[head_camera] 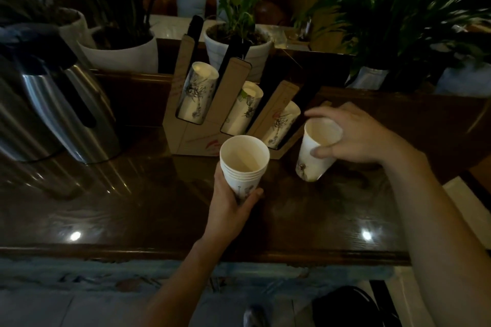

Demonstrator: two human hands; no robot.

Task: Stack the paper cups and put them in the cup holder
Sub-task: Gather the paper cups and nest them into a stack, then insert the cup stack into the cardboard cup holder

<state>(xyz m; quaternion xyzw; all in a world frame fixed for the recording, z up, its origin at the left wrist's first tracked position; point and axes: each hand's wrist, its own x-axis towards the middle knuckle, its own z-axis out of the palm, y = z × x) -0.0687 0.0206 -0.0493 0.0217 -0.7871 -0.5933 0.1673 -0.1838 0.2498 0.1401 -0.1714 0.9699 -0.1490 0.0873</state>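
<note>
My left hand (230, 203) grips a stack of several white paper cups (244, 164) from below, mouth up, above the dark wooden table (132, 207). To its right, my right hand (356, 135) holds a single white paper cup (314, 156) by its rim, tilted, its base just above the table. Behind both stands a brown cardboard cup holder (196, 138) with three slanted slots. Each slot holds a stack of printed cups: left slot (198, 90), middle slot (243, 107), right slot (283, 122).
A steel thermos jug (53, 103) with a black top stands at the left. White plant pots (122, 50) (239, 48) line the ledge behind the holder, with more plants at the right (414, 21). The table's front edge (186, 253) runs below my forearms.
</note>
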